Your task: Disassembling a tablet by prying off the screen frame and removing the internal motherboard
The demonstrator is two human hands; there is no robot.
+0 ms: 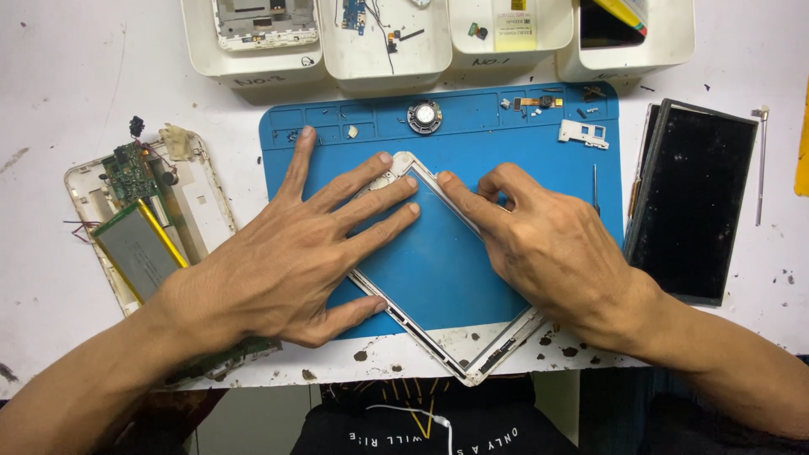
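While both hands press down, a white tablet frame [438,324] lies on the blue mat [472,135].
Left hand [295,253] grip spread flat on it; right hand [539,244] grip curled, fingertips on its edge.

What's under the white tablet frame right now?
The blue work mat lies under the white tablet frame and shows through its open middle. Its near corner overhangs the table edge. The left hand and right hand cover the frame's sides.

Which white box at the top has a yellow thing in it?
The white box farthest right, at the end of the row: a yellow piece pokes out over something dark. The other three hold small electronic parts.
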